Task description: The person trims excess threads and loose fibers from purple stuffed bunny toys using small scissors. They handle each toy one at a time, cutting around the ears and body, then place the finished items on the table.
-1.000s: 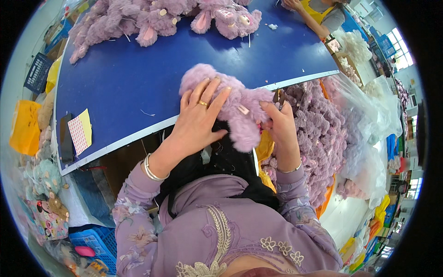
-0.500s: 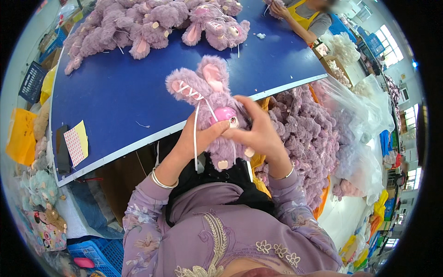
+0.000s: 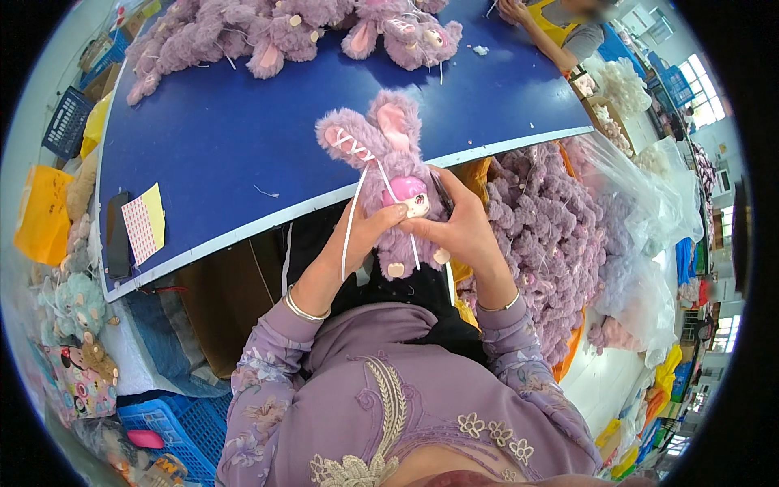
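A person's two bare hands hold a purple plush rabbit (image 3: 385, 185) upright, face up toward the camera, at the near edge of a blue-topped table (image 3: 211, 146). The body hangs over the person's lap; the ears reach over the tabletop. The left hand (image 3: 355, 234) grips one side, its thumb on the toy's pale face under a pink fringe. The right hand (image 3: 469, 229) closes on the other side, thumb at the chin, index finger extended behind the head. Most other fingers are hidden behind the toy. Something dark shows beside the right index finger, too covered to identify. White ribbon laces one ear and trails past the left hand.

Around them, a pile of matching rabbits (image 3: 268, 36) fills the table's far edge, with a tuft of white fluff (image 3: 480, 50) nearby. At the table's left end, a sheet of labels (image 3: 144, 225) lies beside a dark flat object (image 3: 118, 235). A great heap of purple plush pieces (image 3: 548, 219) crowds the space beyond the right forearm, next to clear plastic bags (image 3: 653, 191). A cardboard box (image 3: 223, 300) sits under the table, a blue plastic basket (image 3: 174, 426) lower left. At top right, a co-worker in a yellow apron (image 3: 550, 23) sits across the corner.
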A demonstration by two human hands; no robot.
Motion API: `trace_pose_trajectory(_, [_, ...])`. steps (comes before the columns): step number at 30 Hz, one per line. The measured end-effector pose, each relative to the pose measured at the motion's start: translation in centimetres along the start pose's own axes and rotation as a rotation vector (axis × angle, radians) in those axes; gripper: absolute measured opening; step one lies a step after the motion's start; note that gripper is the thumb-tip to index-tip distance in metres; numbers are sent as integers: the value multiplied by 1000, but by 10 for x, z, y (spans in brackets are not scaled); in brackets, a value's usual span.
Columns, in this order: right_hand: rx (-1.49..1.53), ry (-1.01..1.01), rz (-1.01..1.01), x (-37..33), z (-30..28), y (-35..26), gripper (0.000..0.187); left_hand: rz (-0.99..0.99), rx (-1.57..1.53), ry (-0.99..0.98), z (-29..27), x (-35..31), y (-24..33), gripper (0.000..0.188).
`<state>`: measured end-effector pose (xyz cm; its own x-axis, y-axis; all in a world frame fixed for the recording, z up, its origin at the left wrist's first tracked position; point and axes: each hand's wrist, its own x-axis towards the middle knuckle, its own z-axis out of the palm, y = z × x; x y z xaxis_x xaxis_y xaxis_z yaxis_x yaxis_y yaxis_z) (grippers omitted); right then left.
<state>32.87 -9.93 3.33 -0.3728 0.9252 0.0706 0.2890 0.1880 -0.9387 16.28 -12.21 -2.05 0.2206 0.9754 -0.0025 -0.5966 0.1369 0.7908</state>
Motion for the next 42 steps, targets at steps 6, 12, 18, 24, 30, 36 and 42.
trace_pose_trajectory(6, [53, 7, 4, 0, -2, 8, 61, 22, 40, -18, -3, -1, 0, 70])
trace_pose_trajectory(12, [257, 118, 105, 1, -9, 19, 28, 19, -31, 9, -2, -1, -1, 66])
trace_pose_trajectory(18, [214, 138, 94, 1, -8, 26, 26, 10, -29, -11, -3, -2, -3, 63])
trace_pose_trajectory(24, [136, 259, -93, 11, -10, 17, 15, 33, 195, -85, -3, -2, -3, 62])
trace_pose_trajectory(30, [-105, 203, -173, 34, -12, -16, 33, 19, 461, -128, 11, -3, 2, 63])
trace_pose_trajectory(36, [-98, 19, -7, 58, -14, -5, 20, -43, 562, -194, 14, -9, 8, 74])
trace_pose_trajectory(42, [74, -46, 125, 48, -11, 10, 26, 29, 395, -253, -24, -1, 20, 77])
